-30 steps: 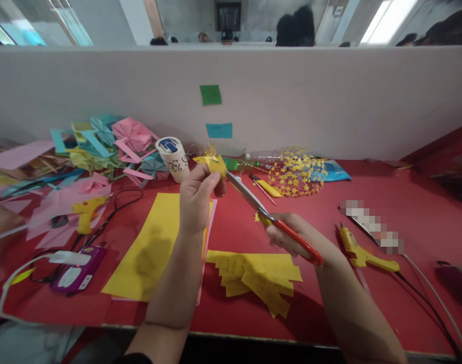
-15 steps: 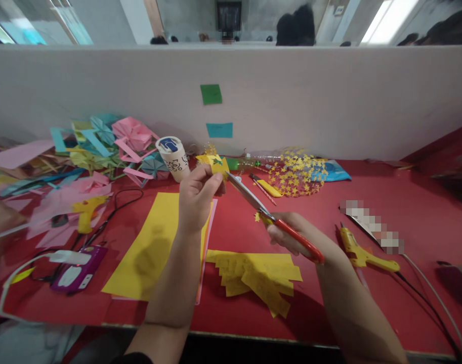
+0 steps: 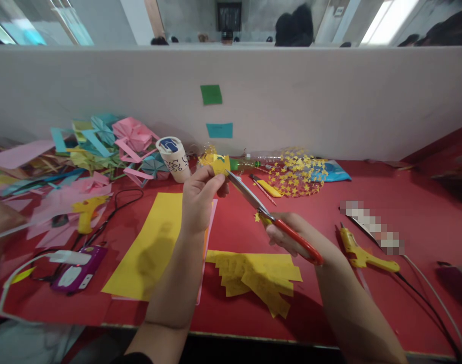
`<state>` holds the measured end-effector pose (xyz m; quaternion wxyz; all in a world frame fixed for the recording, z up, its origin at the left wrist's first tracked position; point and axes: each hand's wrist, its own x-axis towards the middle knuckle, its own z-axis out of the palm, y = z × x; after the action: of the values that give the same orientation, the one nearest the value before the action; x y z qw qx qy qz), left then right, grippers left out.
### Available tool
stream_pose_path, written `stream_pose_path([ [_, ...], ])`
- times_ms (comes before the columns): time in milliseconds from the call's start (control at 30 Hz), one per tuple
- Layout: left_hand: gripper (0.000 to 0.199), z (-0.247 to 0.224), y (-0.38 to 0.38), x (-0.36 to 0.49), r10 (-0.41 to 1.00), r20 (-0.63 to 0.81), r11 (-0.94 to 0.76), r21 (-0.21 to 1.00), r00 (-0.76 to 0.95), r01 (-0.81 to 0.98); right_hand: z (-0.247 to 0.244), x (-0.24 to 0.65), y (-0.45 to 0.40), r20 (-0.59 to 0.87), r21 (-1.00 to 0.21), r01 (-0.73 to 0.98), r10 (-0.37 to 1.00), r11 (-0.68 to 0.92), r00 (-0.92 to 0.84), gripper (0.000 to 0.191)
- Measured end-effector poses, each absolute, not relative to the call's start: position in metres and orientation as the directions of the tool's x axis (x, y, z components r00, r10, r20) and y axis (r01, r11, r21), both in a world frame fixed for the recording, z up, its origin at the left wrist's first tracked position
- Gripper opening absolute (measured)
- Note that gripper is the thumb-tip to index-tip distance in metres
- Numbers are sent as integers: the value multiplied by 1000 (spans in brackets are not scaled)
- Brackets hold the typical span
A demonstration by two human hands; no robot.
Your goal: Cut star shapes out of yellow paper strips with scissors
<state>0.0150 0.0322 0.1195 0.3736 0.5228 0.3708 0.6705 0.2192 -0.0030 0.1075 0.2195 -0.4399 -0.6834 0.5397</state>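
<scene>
My left hand (image 3: 202, 194) pinches a small piece of yellow paper (image 3: 220, 164) between thumb and fingers, held up above the table. My right hand (image 3: 291, 230) is closed on a pair of scissors (image 3: 253, 198) with red handles. The blade tips point up and left and meet the paper's lower right edge. A small yellow star (image 3: 257, 217) shows beside the scissors' pivot, near my right fingers. Below my hands lies a fanned pile of yellow paper strips (image 3: 253, 278). Left of it, a large yellow sheet (image 3: 139, 268) rests on other coloured sheets, partly behind my left forearm.
A paper cup (image 3: 173, 161) and folded paper crafts (image 3: 132, 134) stand at the back left. Yellow stars (image 3: 297, 172) cluster at the back. Glue guns lie left (image 3: 88, 212) and right (image 3: 358, 253), with cords. A purple power strip (image 3: 79, 270) and another person's hand (image 3: 1, 220) are at left.
The yellow paper has turned a little in my left hand, which has shifted slightly right. My right hand and the scissors have hardly moved.
</scene>
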Motion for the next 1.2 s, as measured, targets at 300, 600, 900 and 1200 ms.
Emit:
stream_pose_path([
  [300, 16, 120, 32, 14, 883, 439, -457, 885, -164, -87, 104, 224, -1, -156, -922, 377, 802, 91, -577, 60],
  [600, 20, 125, 30, 15, 875, 454, -464, 885, -171, -24, 104, 224, -1, -151, -927, 365, 806, 86, -572, 60],
  [900, 16, 122, 31, 11, 888, 436, -446, 894, -147, -44, 107, 222, -2, -218, -921, 389, 822, 5, -526, 59],
  [1200, 15, 123, 31, 7, 902, 414, -424, 902, -118, -76, 112, 222, -3, -202, -917, 399, 832, 26, -517, 57],
])
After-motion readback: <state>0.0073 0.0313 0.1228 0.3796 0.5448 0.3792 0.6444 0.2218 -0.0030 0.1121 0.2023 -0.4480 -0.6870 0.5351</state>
